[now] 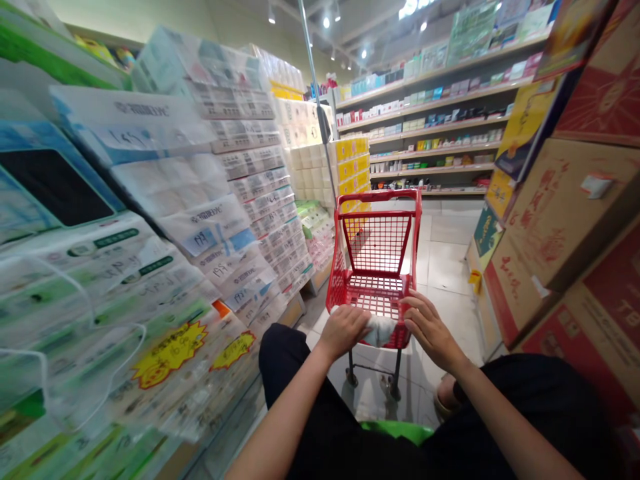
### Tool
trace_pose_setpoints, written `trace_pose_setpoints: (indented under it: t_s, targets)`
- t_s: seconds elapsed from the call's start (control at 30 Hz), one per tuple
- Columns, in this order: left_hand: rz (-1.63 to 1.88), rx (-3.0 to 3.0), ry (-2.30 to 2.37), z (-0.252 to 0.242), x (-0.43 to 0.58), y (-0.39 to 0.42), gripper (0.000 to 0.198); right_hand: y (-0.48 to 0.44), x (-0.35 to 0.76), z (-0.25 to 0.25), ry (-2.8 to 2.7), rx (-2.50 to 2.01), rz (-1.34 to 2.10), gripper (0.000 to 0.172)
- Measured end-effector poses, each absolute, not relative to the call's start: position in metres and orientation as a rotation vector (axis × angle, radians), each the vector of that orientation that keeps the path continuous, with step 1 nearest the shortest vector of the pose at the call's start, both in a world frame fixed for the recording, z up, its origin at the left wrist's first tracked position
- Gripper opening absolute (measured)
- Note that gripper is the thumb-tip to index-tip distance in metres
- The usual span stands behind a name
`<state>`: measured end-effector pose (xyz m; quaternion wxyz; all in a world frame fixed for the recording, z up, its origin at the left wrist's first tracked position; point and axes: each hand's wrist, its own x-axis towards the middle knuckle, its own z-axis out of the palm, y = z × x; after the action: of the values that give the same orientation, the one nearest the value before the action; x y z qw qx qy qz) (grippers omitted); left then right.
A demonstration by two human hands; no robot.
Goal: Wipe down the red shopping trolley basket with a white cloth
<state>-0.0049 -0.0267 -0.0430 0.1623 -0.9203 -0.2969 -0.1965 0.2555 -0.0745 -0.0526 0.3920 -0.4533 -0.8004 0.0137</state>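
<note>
A small red shopping cart (380, 260) with grid sides stands in front of my knees. My left hand (346, 328) is closed over a white cloth (380, 331) and presses it on the cart's near edge. The fingertips of that hand are partly hidden by the cloth. At the cart's near right corner, my right hand (431, 327) has its fingers stretched and slightly apart, lying against the red rim. Nothing shows in its grasp. The cart's basket is bare where I can see into it.
Stacked tissue packs (220, 220) rise along the left, with a dark-screened device (57, 187) and a white cable (120, 393). Cardboard boxes (555, 213) line the right side. Shelves of small goods (435, 120) stand behind. Something green (397, 430) lies beneath me.
</note>
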Motion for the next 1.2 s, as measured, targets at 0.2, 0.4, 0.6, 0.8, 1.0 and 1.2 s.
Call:
trace_pose_setpoints:
  t_s: [0.2,0.4,0.6,0.8,1.0,1.2]
  targets:
    - [-0.576,-2.558,-0.949,-0.046,-0.034,-0.016,0.027,-0.070,0.257,-0.044,-2.025,-1.190,-0.023,0.023]
    - [-0.572,-2.515,-1.009,-0.045,0.000,-0.032,0.023,-0.078,0.236,-0.039,-2.032,-1.374,-0.331,0.022]
    - [-0.637,-2.505,-1.050,-0.049,0.047,-0.060,0.020,-0.090,0.213,-0.047,-2.030,-1.423,-0.306,0.026]
    - [-0.576,-2.672,-0.680,-0.042,0.040,-0.057,0.035,-0.098,0.248,-0.055,-2.172,-1.286,-0.239,0.026]
    - [-0.470,-2.858,-0.233,-0.018,0.002,-0.013,0.041,-0.098,0.258,-0.052,-2.130,-1.262,-0.151,0.024]
    - [-0.632,-2.831,-0.500,-0.024,-0.011,0.005,0.040,-0.086,0.257,-0.048,-2.132,-1.277,-0.185,0.019]
